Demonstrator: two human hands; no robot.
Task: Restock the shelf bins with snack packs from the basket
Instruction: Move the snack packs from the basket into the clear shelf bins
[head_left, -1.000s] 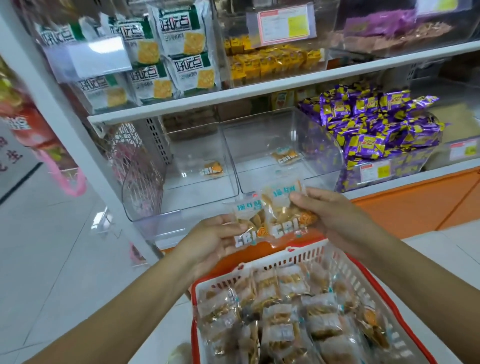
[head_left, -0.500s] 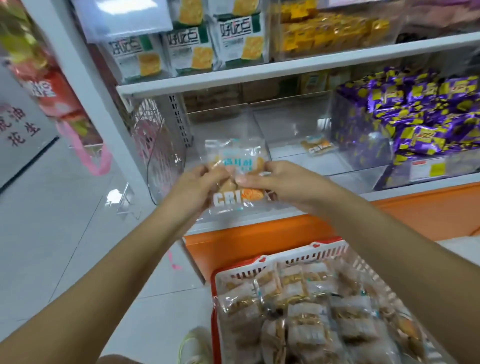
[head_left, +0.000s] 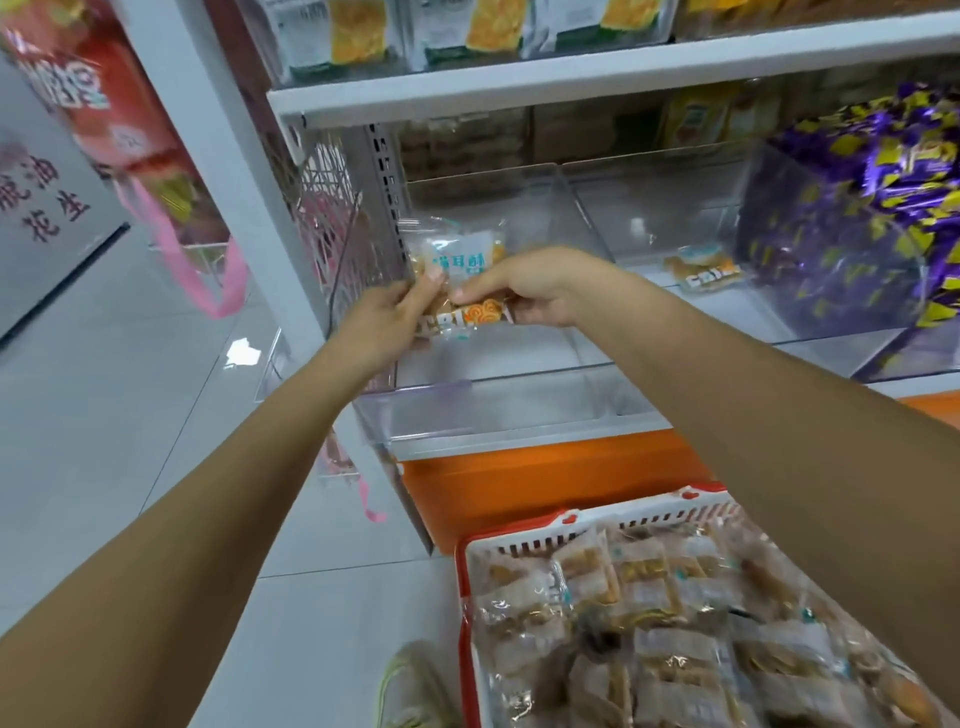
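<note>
- A person's left hand (head_left: 387, 322) and right hand (head_left: 535, 291) hold one clear snack pack (head_left: 457, 260) between them, inside an open-topped clear shelf bin (head_left: 493, 415).
- The left hand pinches the pack's lower left edge between thumb and fingers. The right hand's fingers curl over its lower right part, the thumb pressed to the printed front.
- The pack stands roughly upright, blue label at the top and an orange swirl print just above the right hand's fingers. It rises above both hands. Whether its lower edge touches the bin floor cannot be told.
- Both hands reach past the bin's front rim, and the bin's left wall stands just beyond the left hand.
- To the right of the right hand, past a clear divider wall, a second bin (head_left: 675, 332) holds a single matching pack (head_left: 709, 270) lying flat.
- Further right, well apart from the hands, a bin of purple-and-yellow wrapped sweets (head_left: 857, 208) is heaped high.
- Above the hands runs a white shelf board (head_left: 571, 73) carrying cracker packs (head_left: 358, 36).
- Below the right forearm, near the person, a red-and-white basket (head_left: 623, 514) sits full of snack packs (head_left: 649, 613) of the same kind.
- A shoe (head_left: 410, 686) shows on the tiled floor just left of the basket.
- A pink strap (head_left: 208, 280) hangs well to the left of the left hand.
</note>
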